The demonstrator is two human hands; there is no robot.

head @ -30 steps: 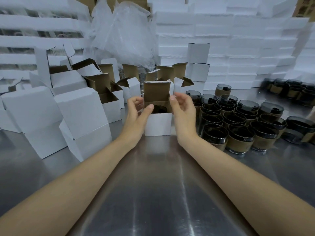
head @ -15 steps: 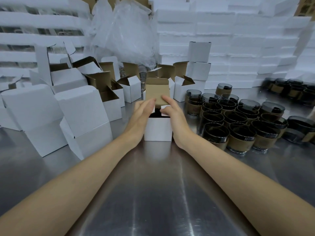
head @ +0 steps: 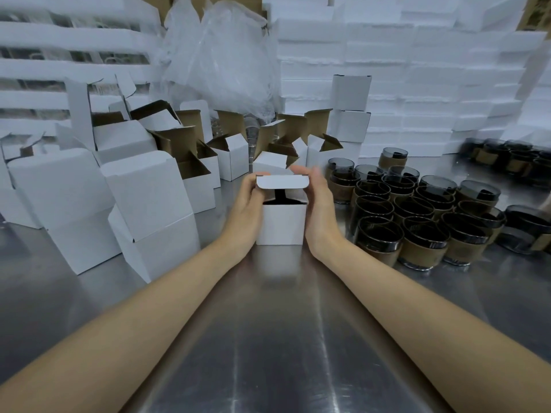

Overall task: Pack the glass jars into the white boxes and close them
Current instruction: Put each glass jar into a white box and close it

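My left hand and right hand cup the sides of a white box standing on the steel surface, fingers bent over its lid flap, which is folded down but not tucked. A dark gap shows beneath it. Glass jars cluster just to my right, open boxes at left.

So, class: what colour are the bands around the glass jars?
Brown bands, clearest in the head view.
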